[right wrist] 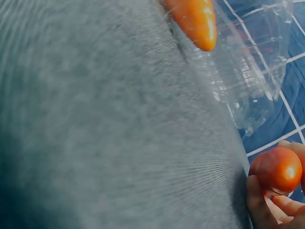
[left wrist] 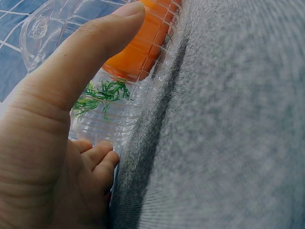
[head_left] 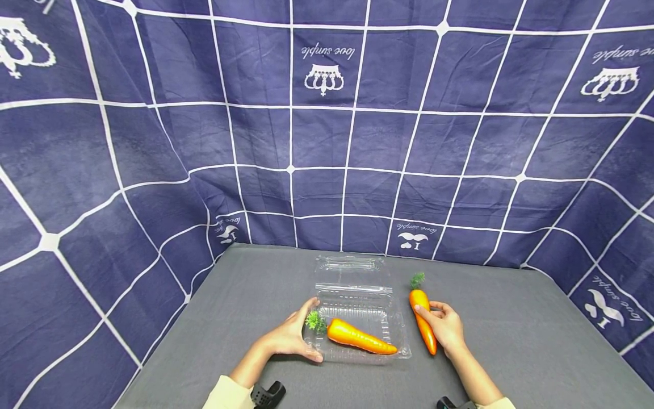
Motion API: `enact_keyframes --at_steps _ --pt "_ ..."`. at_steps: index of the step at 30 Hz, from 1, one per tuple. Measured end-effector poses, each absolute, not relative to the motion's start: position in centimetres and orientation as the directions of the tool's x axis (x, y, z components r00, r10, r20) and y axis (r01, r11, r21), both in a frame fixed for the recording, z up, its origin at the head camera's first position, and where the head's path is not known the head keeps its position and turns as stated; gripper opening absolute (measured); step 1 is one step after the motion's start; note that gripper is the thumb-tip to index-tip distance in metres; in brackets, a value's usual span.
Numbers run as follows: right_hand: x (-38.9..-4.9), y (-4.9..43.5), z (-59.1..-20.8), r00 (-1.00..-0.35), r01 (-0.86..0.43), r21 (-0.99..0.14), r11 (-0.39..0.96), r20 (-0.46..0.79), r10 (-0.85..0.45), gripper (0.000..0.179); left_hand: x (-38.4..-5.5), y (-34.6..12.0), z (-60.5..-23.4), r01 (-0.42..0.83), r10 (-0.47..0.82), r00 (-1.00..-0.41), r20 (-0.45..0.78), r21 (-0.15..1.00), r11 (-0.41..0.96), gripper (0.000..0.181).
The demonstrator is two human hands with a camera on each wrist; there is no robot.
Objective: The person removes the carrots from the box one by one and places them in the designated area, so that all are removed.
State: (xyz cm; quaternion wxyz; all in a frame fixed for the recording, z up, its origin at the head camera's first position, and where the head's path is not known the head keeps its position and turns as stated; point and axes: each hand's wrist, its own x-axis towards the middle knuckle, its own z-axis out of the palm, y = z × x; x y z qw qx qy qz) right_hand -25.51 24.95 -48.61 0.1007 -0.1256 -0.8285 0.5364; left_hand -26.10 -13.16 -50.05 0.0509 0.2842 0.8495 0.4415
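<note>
A clear plastic clamshell container (head_left: 365,312) lies on the grey table with its hinged lid (head_left: 352,272) folded back, away from me. Inside its base rests an orange carrot (head_left: 360,338) with green leaves at the left and its tip to the right. My left hand (head_left: 291,338) holds the container's left end, thumb at the front corner and fingers spread toward the back. To the right of the container, my right hand (head_left: 445,326) grips a second carrot (head_left: 420,307) between thumb and fingers. Its leafy top points away from me; the tip (right wrist: 281,169) shows in the right wrist view.
The grey cloth tabletop (head_left: 521,341) spreads out on both sides of the container. A dark blue curtain (head_left: 383,142) with white grid lines hangs behind the table and along both sides.
</note>
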Motion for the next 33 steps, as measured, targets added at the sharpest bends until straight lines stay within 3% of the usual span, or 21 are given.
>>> enact_keyframes --at_steps 17,25,33 --pt "-25.4 24.9 -48.6 -0.937 0.108 -0.768 0.631 0.133 0.323 0.053 -26.3 -13.2 -50.2 0.447 0.540 -0.825 0.166 0.777 0.444 0.125" --pt "-25.0 24.9 -48.1 -0.953 0.118 -0.792 0.599 0.079 0.292 0.054 -26.3 -13.2 -50.2 0.431 0.536 -0.831 0.152 0.784 0.447 0.125" --pt "-24.8 25.0 -47.1 -0.944 0.110 -0.801 0.589 0.101 0.314 0.053 -26.4 -13.2 -50.2 0.442 0.541 -0.826 0.157 0.776 0.451 0.126"
